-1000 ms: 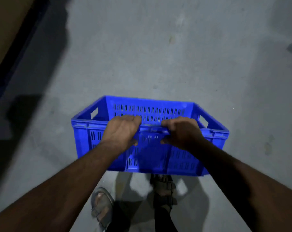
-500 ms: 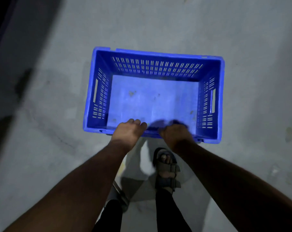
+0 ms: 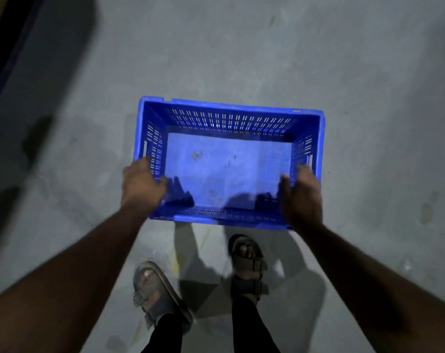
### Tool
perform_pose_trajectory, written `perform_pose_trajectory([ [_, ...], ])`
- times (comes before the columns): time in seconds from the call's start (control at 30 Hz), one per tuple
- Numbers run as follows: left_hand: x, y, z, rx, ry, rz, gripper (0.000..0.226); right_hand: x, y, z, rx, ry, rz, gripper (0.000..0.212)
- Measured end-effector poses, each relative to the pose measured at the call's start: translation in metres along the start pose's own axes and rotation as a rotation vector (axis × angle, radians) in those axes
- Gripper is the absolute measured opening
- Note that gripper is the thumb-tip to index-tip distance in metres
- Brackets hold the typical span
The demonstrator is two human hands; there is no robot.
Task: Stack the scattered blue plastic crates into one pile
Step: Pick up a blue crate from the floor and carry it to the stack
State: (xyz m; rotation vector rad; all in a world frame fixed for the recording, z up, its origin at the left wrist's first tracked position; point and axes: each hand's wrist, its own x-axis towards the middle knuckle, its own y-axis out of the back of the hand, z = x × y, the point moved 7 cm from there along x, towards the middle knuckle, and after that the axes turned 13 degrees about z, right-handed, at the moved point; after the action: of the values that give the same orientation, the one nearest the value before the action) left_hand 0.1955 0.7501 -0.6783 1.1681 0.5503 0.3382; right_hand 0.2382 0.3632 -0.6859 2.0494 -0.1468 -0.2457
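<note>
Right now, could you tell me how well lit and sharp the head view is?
Head view: dim overall; the crate floor is brightest, hand shadows falling on it; left hand and right hand slightly motion-blurred; dark shadow at the left edge.

Slotted plastic crate, matt concrete floor

This looks like a storeroom or warehouse floor, dimly lit; the ground is bare grey concrete, stained and scuffed, with darker blotches toward 3 o'clock; a dark band runs along the edge at 10 o'clock, too dim to identify; a vented blue plastic crate of the stackable handling kind sits at centre; hard overlapping shadows suggest artificial light.
</note>
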Motion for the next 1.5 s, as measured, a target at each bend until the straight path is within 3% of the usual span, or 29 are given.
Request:
perform_pose_trajectory([
  [0.07,0.031,0.000,-0.020,-0.054,0.173,-0.051,0.060,0.024,0.020,0.018,0.095,-0.277,0.103,0.061],
  [0.17,0.047,-0.013,-0.024,-0.492,0.435,-0.275,0.045,0.040,0.002,0.042,0.270,-0.576,-0.009,0.073],
  [0.27,0.048,-0.019,-0.013,-0.699,0.473,-0.365,0.033,0.050,-0.012,0.064,0.416,-0.649,-0.106,0.112],
  [0.3,0.046,-0.015,-0.011,-0.749,0.503,-0.354,0.034,0.049,-0.018,0.071,0.501,-0.691,-0.169,0.114],
  [0.4,0.045,-0.009,-0.030,-0.807,0.578,-0.312,0.047,0.033,-0.003,0.053,0.711,-0.751,-0.310,0.099],
  [0.5,0.028,0.015,-0.051,-0.892,0.748,-0.401,0.061,0.021,0.024,0.042,0.775,-0.726,-0.344,0.103],
  [0.57,0.012,0.044,-0.055,-0.983,0.829,-0.490,0.068,0.012,0.054,0.021,0.871,-0.747,-0.346,0.087],
  [0.63,-0.003,0.089,-0.056,-1.059,0.824,-0.551,0.073,0.003,0.093,-0.005,0.896,-0.763,-0.357,0.076],
  [0.8,-0.051,0.244,-0.046,-1.026,0.769,-0.600,0.081,-0.046,0.224,-0.090,0.783,-0.756,-0.425,0.071],
  [0.93,-0.081,0.375,-0.025,-0.992,0.676,-0.536,0.073,-0.085,0.342,-0.159,0.781,-0.724,-0.353,0.081],
  [1.1,-0.107,0.500,0.007,-0.965,0.538,-0.471,0.056,-0.121,0.463,-0.217,0.754,-0.755,-0.189,0.066],
  [1.3,-0.096,0.573,0.071,-0.935,0.454,-0.494,0.060,-0.126,0.547,-0.235,0.804,-0.748,-0.104,0.061],
  [1.5,-0.058,0.598,0.194,-0.892,0.383,-0.568,0.061,-0.074,0.599,-0.207,0.898,-0.811,-0.086,0.063],
])
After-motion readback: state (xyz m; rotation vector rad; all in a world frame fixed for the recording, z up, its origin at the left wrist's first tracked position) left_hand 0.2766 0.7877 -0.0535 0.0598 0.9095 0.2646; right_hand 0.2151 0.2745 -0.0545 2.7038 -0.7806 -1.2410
